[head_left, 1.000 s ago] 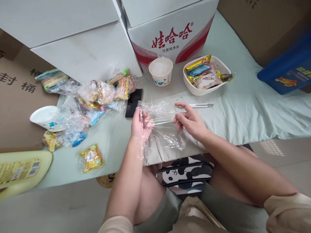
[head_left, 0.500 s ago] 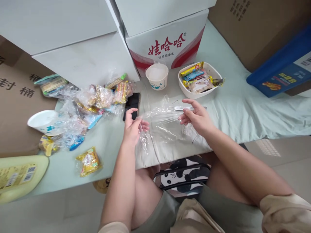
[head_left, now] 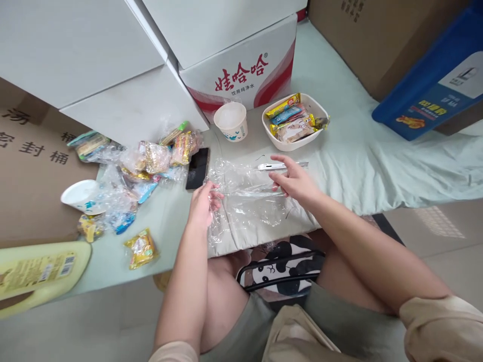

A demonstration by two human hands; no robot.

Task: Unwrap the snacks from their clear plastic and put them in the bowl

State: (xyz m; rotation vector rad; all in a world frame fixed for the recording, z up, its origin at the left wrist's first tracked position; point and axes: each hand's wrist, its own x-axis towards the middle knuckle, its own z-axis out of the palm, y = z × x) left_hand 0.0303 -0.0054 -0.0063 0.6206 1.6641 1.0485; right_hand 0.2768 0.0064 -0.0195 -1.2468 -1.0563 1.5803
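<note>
A crumpled sheet of clear plastic film [head_left: 251, 201] spreads over the cloth between my hands, with a few creases running from one hand to the other. My left hand [head_left: 205, 203] is closed on its left edge, fingers curled, close to a black phone [head_left: 197, 169]. At the right edge, my right hand [head_left: 292, 181] pinches the film between thumb and lower fingers, while its index finger points out to the left. Just behind that hand lies a white utility knife [head_left: 266, 166], partly covered by the fingers.
Behind the film stand a paper cup [head_left: 231, 128] and a white bowl [head_left: 268, 131] of wrapped snacks. Bagged snacks [head_left: 156, 157] and a tipped paper cup [head_left: 77, 193] crowd the left. A yellow snack packet [head_left: 141, 249] lies near the front edge. White cartons [head_left: 241, 80] rise behind.
The film was stretched tighter and higher between my hands; now it sags flatter over the cloth. The view has shifted slightly, and my right index finger is straighter.
</note>
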